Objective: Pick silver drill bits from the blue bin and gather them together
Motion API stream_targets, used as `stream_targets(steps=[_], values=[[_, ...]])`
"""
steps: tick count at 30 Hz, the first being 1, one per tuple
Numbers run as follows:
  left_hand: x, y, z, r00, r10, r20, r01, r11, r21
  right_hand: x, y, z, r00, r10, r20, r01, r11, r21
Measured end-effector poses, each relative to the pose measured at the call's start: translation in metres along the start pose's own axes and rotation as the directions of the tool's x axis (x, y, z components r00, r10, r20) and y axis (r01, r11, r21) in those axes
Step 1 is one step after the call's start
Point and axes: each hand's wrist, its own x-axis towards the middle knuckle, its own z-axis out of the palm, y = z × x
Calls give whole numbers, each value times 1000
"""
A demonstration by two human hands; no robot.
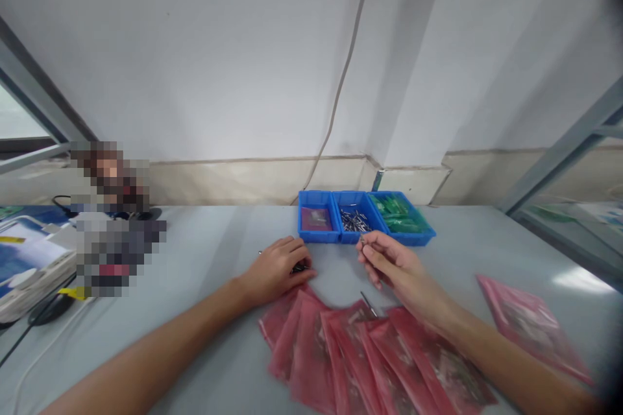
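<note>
My left hand (281,266) rests on the table with its fingers curled over several small, dark metal pieces (299,268). Thumb and fingertips of my right hand (389,262) are pinched together just in front of the blue bins; a small metal piece (363,241) seems to show between them. Pink plastic bags (311,350) lie fanned out and overlapping below both hands, with parts inside that I cannot make out. One slim metal pin (368,304) lies at the upper edge of those bags. The middle blue bin (341,238) holds many loose metal pins (354,220).
The left blue bin (302,198) contains a pink bag, and the right blue bin (428,233) green bags (396,214). Another pink bag (530,321) lies at the right. Cables and a dark mouse-like object (51,308) are at the left, near a blurred-out person (114,207).
</note>
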Motion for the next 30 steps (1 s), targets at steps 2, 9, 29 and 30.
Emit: stream_targets(steps=[2,9,29,30], values=[[0,0,0,1000,2,-1,-2,1000,0,1,1,-1,1000,-17,-13,17,1000,10],[0,0,0,1000,10,2,-10,1000,-6,2,4,-8,995,-59,-83,58,998,-13],[0,0,0,1000,15,-6,-15,1000,-11,1,13,-10,962,-260,-86,201,884,-421],[0,0,0,1000,16,-6,-16,1000,-10,1,12,-11,966,-246,-77,194,891,-410]])
